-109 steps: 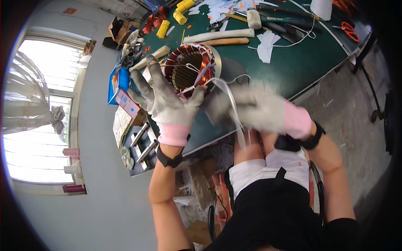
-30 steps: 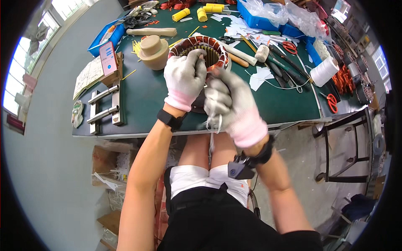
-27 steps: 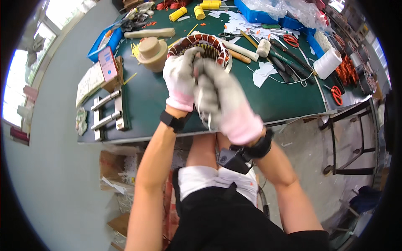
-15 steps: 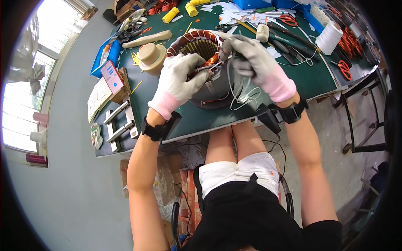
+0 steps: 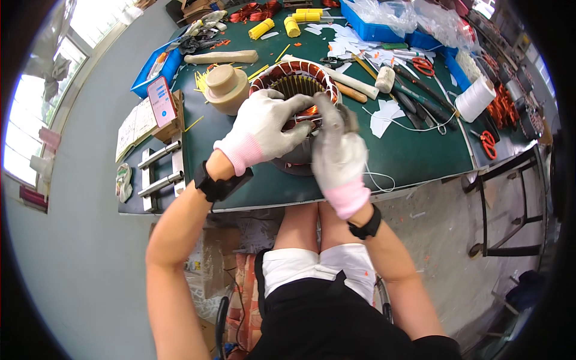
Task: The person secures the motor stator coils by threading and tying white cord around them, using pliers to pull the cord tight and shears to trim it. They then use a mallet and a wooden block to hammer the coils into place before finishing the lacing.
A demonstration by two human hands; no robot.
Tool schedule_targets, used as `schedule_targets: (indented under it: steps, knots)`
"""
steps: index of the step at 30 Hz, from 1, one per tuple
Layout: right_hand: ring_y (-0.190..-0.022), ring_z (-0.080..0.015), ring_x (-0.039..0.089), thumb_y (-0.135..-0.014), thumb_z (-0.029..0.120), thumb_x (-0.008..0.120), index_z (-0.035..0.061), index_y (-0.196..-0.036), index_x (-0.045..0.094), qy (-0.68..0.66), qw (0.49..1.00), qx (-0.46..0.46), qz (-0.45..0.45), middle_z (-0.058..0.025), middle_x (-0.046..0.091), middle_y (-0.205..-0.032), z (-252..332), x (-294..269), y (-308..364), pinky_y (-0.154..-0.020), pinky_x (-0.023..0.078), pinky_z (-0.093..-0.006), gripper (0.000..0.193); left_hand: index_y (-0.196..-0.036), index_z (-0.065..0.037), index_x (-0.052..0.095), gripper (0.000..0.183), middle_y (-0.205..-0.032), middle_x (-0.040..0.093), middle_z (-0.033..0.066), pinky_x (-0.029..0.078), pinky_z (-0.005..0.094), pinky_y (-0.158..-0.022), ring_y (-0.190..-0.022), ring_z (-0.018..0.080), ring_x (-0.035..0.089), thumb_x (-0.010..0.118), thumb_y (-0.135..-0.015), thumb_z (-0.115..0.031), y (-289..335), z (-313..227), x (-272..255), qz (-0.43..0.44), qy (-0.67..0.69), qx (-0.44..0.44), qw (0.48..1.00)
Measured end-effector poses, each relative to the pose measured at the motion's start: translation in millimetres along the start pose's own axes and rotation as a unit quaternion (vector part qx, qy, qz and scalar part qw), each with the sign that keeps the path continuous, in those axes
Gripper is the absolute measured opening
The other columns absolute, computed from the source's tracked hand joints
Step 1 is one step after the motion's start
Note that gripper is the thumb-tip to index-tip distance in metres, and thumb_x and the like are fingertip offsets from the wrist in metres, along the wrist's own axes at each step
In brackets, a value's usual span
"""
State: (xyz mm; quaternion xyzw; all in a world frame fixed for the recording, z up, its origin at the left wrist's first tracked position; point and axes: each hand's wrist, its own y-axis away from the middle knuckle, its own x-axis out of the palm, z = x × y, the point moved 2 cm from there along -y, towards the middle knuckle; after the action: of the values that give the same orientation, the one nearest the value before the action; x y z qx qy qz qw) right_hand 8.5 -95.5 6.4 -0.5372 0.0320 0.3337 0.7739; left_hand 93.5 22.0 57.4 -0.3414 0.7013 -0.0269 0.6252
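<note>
A motor stator (image 5: 288, 69) stands upright near the front edge of the table, its copper windings bound with white cord around the rim. My left hand (image 5: 267, 126), in a white glove with a pink cuff, lies over the near left of the rim, thumb and fingers closed about the winding. At the near right of the rim is my right hand (image 5: 341, 150), gloved the same way and smeared by motion; its fingers cannot be made out clearly. Loose white cord (image 5: 384, 179) trails beside it onto the table. The stator's near wall is mostly hidden by both hands.
Left of the stator sit a round stepped block (image 5: 225, 90), a wooden mallet (image 5: 222, 57) and a phone (image 5: 162, 102). To the right lie hand tools (image 5: 420, 99), a white cord spool (image 5: 476, 99) and red-handled scissors (image 5: 488, 144). Paper scraps (image 5: 354, 45) spread behind.
My right hand has swung left and inward to the stator's near rim, from out at its right side. My left hand stays on the rim. The view has shifted slightly.
</note>
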Motion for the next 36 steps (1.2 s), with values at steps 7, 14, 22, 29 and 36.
schedule_targets:
  steps: [7,14,22,29,36]
  knots:
    - [-0.095,-0.0227,0.057,-0.084,0.002,0.042,0.0013,-0.125,0.040,-0.314,0.914,0.255,-0.036,-0.0143,0.056,-0.102,-4.4,-7.7,25.2,-0.075,0.050,-0.0358,0.041,-0.103,-0.004,0.065,0.032,-0.109,0.061,0.0212,0.041,0.0473,-0.093,-0.106,0.0408,0.052,0.060,-0.078,-0.024,-3.2,-0.5,-5.3,0.019,-0.090,0.064,0.994]
    - [-0.095,-0.0199,0.063,-0.089,0.014,0.051,-0.0009,-0.112,0.060,-0.549,0.662,0.181,0.477,-0.0111,0.064,-0.102,-3.9,-56.9,17.5,-0.081,0.051,-0.0323,0.029,-0.128,-0.008,0.049,0.078,-0.140,0.043,0.0109,0.016,0.0552,-0.110,-0.133,0.0414,0.027,0.072,-0.065,-0.046,8.6,-10.4,-13.4,-0.087,-0.186,-0.105,0.973]
    - [-0.104,-0.0426,0.051,-0.087,0.003,0.047,-0.0049,-0.117,0.051,-0.207,0.969,-0.053,0.126,-0.0261,0.057,-0.105,4.6,-21.4,-43.0,-0.091,0.041,-0.0457,0.031,-0.136,-0.008,0.036,0.087,-0.144,0.039,0.0068,0.013,0.0560,-0.110,-0.136,0.0353,0.027,0.076,-0.063,-0.033,17.6,-12.9,5.5,-0.227,-0.175,-0.015,0.958]
    - [-0.053,-0.0028,0.037,-0.093,0.019,0.053,0.0096,-0.119,0.050,-0.299,0.579,0.758,0.022,0.0062,0.044,-0.072,-115.5,-179.6,251.4,-0.045,0.031,-0.0181,0.028,-0.112,-0.006,0.056,0.047,-0.090,0.065,0.0083,0.045,0.0388,-0.083,-0.085,0.0294,0.061,0.075,-0.069,-0.010,22.9,-6.2,22.4,-0.206,0.048,0.005,0.977]
    - [-0.069,-0.0214,0.052,-0.088,0.008,0.047,0.0043,-0.102,0.055,0.036,0.947,0.270,0.170,-0.0093,0.053,-0.078,-101.2,-136.0,152.9,-0.060,0.044,-0.0328,0.017,-0.093,-0.008,0.062,0.031,-0.090,0.064,0.0040,0.045,0.0360,-0.079,-0.081,0.0240,0.059,0.073,-0.064,-0.005,22.9,-8.4,26.1,-0.241,-0.009,0.107,0.965]
